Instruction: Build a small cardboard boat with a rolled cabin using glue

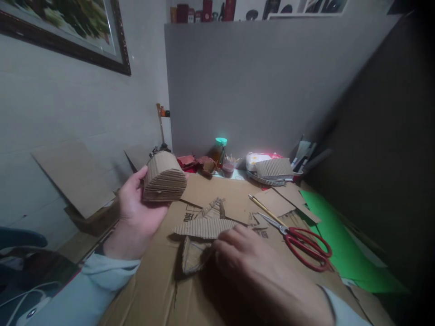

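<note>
My left hand (137,213) holds up a block of stacked corrugated cardboard (165,179) with a rounded top, its fingers wrapped round the left side and underneath. Low over the work surface, my right hand (243,256) has its fingers curled at the right end of a ridged cardboard strip (205,227). Whether the fingers pinch the strip or a piece beneath it is hidden. A cut cardboard piece with pointed corners (194,256) lies just below that strip, and another pointed scrap (213,209) sticks out above. Red-handled scissors (306,246) lie open to the right.
A large cardboard sheet (149,290) covers the table. A pencil (267,209), flat cardboard pieces (272,201) and green paper (353,249) are on the right. Along the back stand a jar with a teal lid (220,147) and a pen holder (301,163). Cardboard (76,176) leans at left.
</note>
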Tool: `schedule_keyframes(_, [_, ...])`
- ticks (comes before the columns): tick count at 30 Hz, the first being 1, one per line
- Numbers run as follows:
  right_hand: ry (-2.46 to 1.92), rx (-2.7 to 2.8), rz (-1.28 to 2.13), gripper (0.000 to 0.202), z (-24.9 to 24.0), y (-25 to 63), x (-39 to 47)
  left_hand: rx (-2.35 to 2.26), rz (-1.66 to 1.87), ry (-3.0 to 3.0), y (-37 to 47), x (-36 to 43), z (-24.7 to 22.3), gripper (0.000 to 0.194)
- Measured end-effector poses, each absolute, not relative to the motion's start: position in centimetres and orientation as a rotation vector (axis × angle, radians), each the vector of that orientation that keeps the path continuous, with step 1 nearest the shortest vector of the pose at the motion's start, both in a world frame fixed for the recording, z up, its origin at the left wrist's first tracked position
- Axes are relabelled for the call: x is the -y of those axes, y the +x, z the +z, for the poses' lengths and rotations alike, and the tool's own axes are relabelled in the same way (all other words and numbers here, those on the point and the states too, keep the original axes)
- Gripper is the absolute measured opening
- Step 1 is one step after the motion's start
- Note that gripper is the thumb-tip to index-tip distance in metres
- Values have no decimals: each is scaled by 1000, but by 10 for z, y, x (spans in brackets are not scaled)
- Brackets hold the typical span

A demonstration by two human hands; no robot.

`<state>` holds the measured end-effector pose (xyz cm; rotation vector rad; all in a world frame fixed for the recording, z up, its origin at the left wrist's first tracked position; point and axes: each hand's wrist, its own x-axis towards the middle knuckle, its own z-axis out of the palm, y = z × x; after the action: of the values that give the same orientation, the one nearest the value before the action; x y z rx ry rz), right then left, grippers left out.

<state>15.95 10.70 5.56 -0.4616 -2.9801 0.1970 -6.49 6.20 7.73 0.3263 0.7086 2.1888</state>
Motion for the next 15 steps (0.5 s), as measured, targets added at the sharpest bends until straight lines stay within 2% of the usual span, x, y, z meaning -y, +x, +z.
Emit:
schedule_keyframes(1, [-424,2975,204,3,55,150,-100,-717,2180,321,-65,-60,77,45])
schedule_keyframes(9, [-355,2991,170,12,37,129,-82,-781,2173,248,-82,-43,70,41])
schedule_keyframes(13, [-372,2954,186,6,35,140,-81,-764,2185,189,-86,-34,67,36])
schedule_keyframes(15, [-381,2920,223,9,40,151,-81,-737,2180,155,-87,-30,66,35])
